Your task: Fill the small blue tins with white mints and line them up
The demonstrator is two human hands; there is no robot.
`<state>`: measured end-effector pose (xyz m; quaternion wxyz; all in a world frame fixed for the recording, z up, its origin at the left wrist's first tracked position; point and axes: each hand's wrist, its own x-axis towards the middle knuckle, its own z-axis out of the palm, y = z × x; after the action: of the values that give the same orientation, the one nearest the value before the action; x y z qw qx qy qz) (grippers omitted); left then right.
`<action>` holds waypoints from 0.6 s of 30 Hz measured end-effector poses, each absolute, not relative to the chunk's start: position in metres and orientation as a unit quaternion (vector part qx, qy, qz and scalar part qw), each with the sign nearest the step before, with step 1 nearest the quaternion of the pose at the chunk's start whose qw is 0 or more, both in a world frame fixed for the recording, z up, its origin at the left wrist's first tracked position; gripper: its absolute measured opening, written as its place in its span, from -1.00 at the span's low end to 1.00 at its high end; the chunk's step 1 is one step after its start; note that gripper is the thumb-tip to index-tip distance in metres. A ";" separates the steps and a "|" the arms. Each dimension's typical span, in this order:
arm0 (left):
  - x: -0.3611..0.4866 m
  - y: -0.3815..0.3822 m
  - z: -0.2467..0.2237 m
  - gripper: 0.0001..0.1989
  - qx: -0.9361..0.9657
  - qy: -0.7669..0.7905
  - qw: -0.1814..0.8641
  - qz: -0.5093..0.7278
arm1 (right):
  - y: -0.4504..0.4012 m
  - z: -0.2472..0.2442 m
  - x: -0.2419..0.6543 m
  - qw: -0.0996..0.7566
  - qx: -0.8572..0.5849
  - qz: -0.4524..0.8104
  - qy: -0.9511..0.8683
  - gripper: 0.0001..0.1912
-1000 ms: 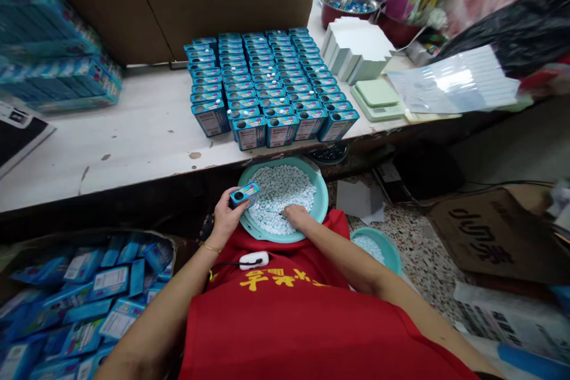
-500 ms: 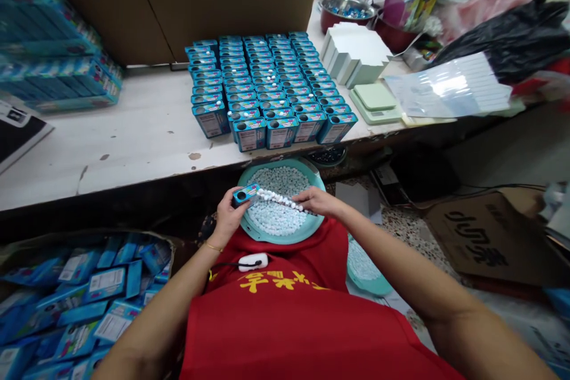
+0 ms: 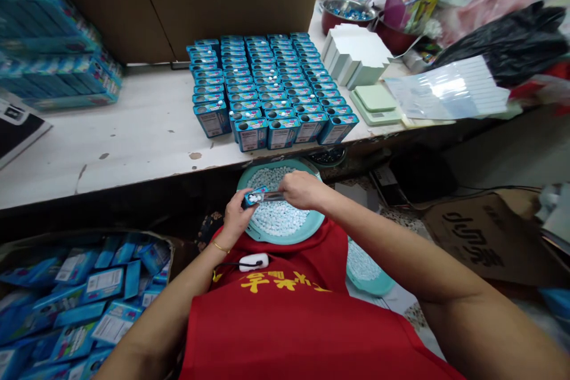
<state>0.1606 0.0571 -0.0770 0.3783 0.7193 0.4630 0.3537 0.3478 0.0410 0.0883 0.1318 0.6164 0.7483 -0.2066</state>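
A small blue tin is gripped in my left hand, over the left side of a turquoise basin. White pellets fill much of the basin, and several lie at the tin's round opening. My right hand is closed around a narrow metal scoop, whose far end reaches the tin. The scoop is tilted toward the opening. Rows of upright blue tins stand on the white table beyond the basin.
A carton of blue tins sits at lower left. On the table are a pale green scale, white boxes, a plastic sheet and a metal bowl. Another turquoise basin is low on the right.
My right hand has moved up and left, tipping the scoop at the tin. Its row of pellets has mostly gone, and pellets now show at the opening. The tin has shifted slightly right.
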 end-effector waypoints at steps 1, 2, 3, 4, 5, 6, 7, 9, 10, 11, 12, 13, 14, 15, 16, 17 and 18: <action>0.159 0.056 -0.075 -0.64 0.716 0.465 0.381 0.356 | 0.039 0.091 0.350 0.126 0.617 -0.207 0.748 -0.69; 0.157 0.055 -0.073 -0.64 0.711 0.467 0.383 0.359 | 0.036 0.093 0.356 0.114 0.616 -0.212 0.750 -0.69; 0.154 0.054 -0.070 -0.65 0.706 0.469 0.387 0.363 | 0.032 0.093 0.363 0.095 0.615 -0.220 0.751 -0.69; 0.151 0.052 -0.066 -0.65 0.701 0.469 0.390 0.369 | 0.028 0.091 0.372 0.070 0.616 -0.232 0.750 -0.69; 0.147 0.051 -0.061 -0.65 0.697 0.468 0.394 0.375 | 0.024 0.086 0.383 0.040 0.620 -0.250 0.743 -0.69; 0.142 0.050 -0.055 -0.65 0.692 0.465 0.397 0.383 | 0.019 0.076 0.393 0.007 0.627 -0.273 0.729 -0.68; 0.138 0.049 -0.049 -0.65 0.689 0.460 0.400 0.392 | 0.015 0.063 0.403 -0.027 0.636 -0.300 0.710 -0.67; 0.128 0.053 -0.033 -0.63 0.682 0.453 0.400 0.412 | 0.007 0.027 0.415 -0.089 0.653 -0.355 0.663 -0.64; 0.124 0.059 -0.026 -0.62 0.679 0.452 0.393 0.425 | 0.005 0.006 0.417 -0.114 0.660 -0.375 0.641 -0.62; 0.121 0.067 -0.018 -0.60 0.674 0.455 0.382 0.440 | 0.003 -0.016 0.415 -0.136 0.672 -0.383 0.618 -0.61; 0.118 0.079 -0.012 -0.58 0.667 0.460 0.369 0.456 | 0.001 -0.036 0.410 -0.154 0.683 -0.384 0.602 -0.58; 0.115 0.094 -0.006 -0.57 0.659 0.466 0.355 0.472 | 0.000 -0.056 0.402 -0.173 0.694 -0.369 0.593 -0.55; 0.114 0.111 -0.002 -0.56 0.653 0.470 0.343 0.485 | -0.001 -0.072 0.393 -0.187 0.706 -0.354 0.585 -0.53; 0.113 0.130 0.001 -0.56 0.650 0.471 0.332 0.495 | -0.003 -0.085 0.384 -0.193 0.709 -0.353 0.579 -0.51; 0.113 0.150 0.003 -0.57 0.651 0.471 0.321 0.501 | -0.005 -0.095 0.374 -0.193 0.711 -0.361 0.572 -0.50; 0.114 0.170 0.004 -0.57 0.658 0.471 0.308 0.500 | -0.007 -0.102 0.365 -0.187 0.705 -0.373 0.573 -0.50; 0.116 0.189 0.005 -0.58 0.666 0.474 0.290 0.498 | -0.009 -0.107 0.358 -0.173 0.690 -0.384 0.589 -0.50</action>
<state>0.1160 0.1891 0.0048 0.2904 0.6657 0.4739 0.4980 0.3579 -0.0091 -0.1066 -0.1727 0.6898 0.5892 -0.3836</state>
